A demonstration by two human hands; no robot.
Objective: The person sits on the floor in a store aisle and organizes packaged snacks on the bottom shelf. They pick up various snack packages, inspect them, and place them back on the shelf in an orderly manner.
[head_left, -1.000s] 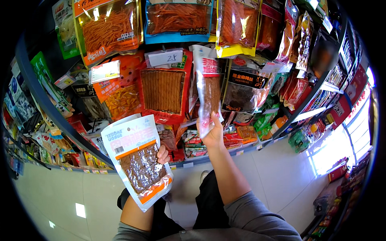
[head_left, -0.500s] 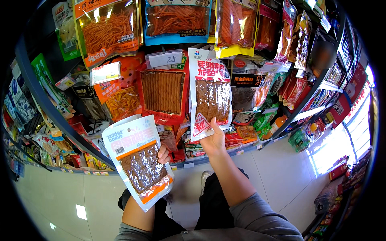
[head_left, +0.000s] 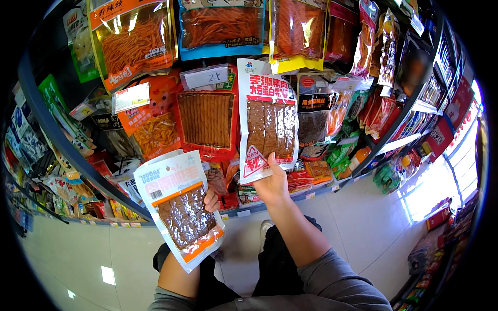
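Observation:
My left hand (head_left: 211,200) is closed on the edge of a white and orange snack packet (head_left: 187,215), held low in front of the shelves with its brown pressed slabs showing through the window. A second white edge shows behind its top. Higher and to the right, my right hand (head_left: 273,185) grips the lower end of a white and red snack packet (head_left: 268,122), thumb on its front. This packet stands upright against the display; whether its top hangs on a hook, I cannot tell. Just left of it is a red packet (head_left: 206,119) of brown strips.
Above hang large snack bags, including an orange bag (head_left: 136,44) and a blue-edged bag (head_left: 222,26). A white price tag (head_left: 206,78) sticks out over the red packet. The curved shelf edge (head_left: 244,212) runs above the pale tiled floor (head_left: 337,223). More shelves line the right.
The shelves have shifted slightly left in view. The packet in my right hand has moved slightly left with them and looks a little longer. My left hand and its packet are almost unmoved.

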